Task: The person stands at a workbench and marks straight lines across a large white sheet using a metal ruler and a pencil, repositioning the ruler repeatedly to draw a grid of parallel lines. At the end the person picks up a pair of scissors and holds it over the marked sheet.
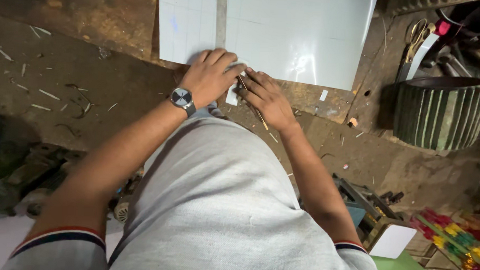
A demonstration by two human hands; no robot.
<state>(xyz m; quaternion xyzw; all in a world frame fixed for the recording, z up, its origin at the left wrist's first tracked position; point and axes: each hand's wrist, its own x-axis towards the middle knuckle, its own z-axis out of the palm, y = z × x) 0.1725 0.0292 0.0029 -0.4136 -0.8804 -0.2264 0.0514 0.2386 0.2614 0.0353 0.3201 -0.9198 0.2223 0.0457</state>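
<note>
Dirty workbench, free room at 9 o'clock; two white sheets at 12. Left hand flat on sheet edge, right hand clamped on thin stick.

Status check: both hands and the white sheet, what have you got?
Left hand pressing flat on small white strip at edge of big white sheet. Right hand gripping thin stick-like tool against the strip. Scissors off right, clear.
</note>
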